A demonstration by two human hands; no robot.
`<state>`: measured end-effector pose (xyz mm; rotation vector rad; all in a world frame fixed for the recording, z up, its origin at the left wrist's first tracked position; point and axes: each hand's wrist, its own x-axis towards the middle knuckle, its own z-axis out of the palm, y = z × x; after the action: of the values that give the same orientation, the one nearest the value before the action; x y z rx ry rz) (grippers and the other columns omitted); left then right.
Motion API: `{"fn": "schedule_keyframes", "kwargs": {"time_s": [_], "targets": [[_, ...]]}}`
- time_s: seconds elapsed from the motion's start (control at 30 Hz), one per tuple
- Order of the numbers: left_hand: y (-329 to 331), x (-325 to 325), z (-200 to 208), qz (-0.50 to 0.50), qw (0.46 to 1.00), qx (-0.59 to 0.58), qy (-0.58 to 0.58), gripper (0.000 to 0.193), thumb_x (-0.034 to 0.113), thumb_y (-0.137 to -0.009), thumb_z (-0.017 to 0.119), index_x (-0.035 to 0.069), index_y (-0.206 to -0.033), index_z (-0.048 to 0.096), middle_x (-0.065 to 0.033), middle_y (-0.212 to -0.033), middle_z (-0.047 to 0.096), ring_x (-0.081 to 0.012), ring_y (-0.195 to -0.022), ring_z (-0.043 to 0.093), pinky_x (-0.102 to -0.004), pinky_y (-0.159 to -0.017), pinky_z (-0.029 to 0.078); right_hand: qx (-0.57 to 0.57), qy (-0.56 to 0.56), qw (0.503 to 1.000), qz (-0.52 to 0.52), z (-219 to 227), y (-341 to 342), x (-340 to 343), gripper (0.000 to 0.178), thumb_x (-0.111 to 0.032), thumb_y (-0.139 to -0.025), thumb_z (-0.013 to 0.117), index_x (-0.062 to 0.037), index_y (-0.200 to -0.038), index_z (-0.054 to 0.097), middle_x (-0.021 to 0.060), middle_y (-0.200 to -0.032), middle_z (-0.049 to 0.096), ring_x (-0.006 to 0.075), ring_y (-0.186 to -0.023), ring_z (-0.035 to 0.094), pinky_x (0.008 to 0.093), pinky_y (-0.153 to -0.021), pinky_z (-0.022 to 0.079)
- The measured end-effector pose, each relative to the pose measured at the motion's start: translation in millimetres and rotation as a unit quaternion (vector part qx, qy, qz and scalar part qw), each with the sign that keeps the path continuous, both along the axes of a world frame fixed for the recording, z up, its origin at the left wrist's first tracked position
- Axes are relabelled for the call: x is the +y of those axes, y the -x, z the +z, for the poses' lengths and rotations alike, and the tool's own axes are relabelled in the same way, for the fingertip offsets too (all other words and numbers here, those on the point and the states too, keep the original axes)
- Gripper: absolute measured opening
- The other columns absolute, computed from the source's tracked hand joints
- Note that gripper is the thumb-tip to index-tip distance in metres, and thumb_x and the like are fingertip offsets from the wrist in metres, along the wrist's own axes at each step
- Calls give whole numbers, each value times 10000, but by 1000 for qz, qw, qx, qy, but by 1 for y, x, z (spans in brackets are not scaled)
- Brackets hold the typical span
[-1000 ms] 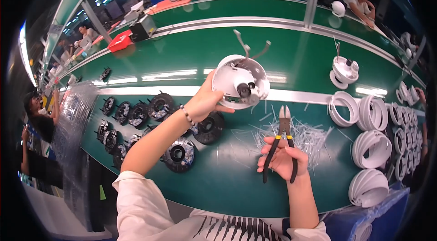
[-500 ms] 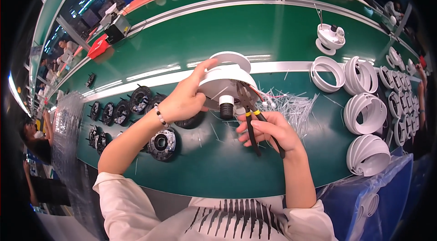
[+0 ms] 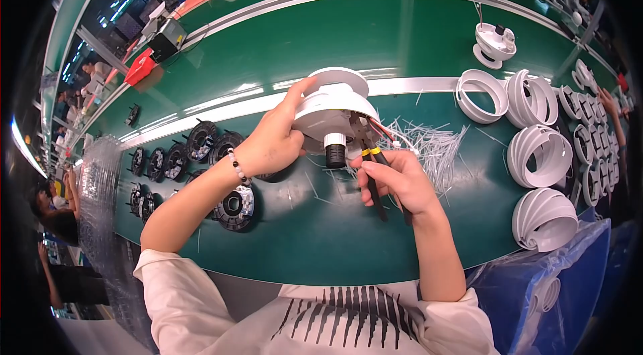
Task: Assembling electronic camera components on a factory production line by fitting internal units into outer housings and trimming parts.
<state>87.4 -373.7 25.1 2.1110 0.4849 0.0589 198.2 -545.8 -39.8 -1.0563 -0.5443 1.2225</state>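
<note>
pliers at the white housing's edge

the left hand point(image 3: 274, 144) grasps the housing point(image 3: 328, 114) from its left side, the index finger reaching up to the white disc point(image 3: 341, 76) on top. the housing is held up over the green bench point(image 3: 281, 254), in front of the person, with its lens point(image 3: 335, 154), black under a white collar, pointing down. the right hand point(image 3: 404, 184) is wrapped around the pliers point(image 3: 380, 209), thumb over the dark handles near their yellow bands. the jaws are up at the housing's lower right part; i cannot tell whether they bite on anything. red and white wires point(image 3: 383, 130) come out of the housing on that side.

a bead bracelet point(image 3: 236, 166) is on the left wrist. just right of the hands lies a scatter of pale clippings point(image 3: 439, 151). black rings point(image 3: 175, 162) stand in rows to the left, partly behind the left forearm. white rings point(image 3: 519, 154) stand at the right, and a second housing point(image 3: 495, 45) sits beyond them. a red tray point(image 3: 139, 68) is at the far left, beside a dark box point(image 3: 166, 40).
</note>
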Motion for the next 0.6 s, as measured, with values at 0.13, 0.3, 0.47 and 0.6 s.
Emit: {"fn": "schedule_keyframes", "kwargs": {"time_s": [0.13, 0.3, 0.47, 0.6], "targets": [[-5, 6, -9, -9, 1000, 3, 6, 753, -144, -664, 268, 173, -1324, 93, -168, -1264, 280, -306, -1098, 399, -354, -755, 500, -28, 7, 999, -40, -6, 3, 7, 197, -162, -782, 574, -4, -665, 562, 27, -583, 537, 78, -458, 510, 216, -414, 432], [-17, 14, -15, 43, 995, -9, 95, 797, -153, -679, 253, 184, -1322, -75, -193, -1267, 265, -329, -1105, 393, -371, -765, 499, -51, 21, 996, -72, -6, 2, 12, 222, -158, -783, 571, -3, -625, 547, 21, -536, 520, 69, -433, 490, 209, -406, 420], [-20, 18, -20, 50, 986, -17, 158, 846, -174, -688, 232, 200, -1268, -258, -207, -1241, 294, -337, -1064, 432, -381, -749, 505, -64, 28, 994, -89, -4, 7, 8, 230, -159, -786, 566, -2, -619, 544, 23, -501, 506, 75, -418, 472, 211, -387, 377], [-20, 21, -25, 21, 986, 44, 160, 794, -155, -709, 276, 163, -1322, -118, -192, -1255, 302, -325, -1098, 399, -369, -725, 524, -56, 35, 994, -83, -16, 6, 8, 238, -163, -791, 562, -4, -615, 537, 33, -505, 509, 101, -417, 482, 235, -395, 386]]}}
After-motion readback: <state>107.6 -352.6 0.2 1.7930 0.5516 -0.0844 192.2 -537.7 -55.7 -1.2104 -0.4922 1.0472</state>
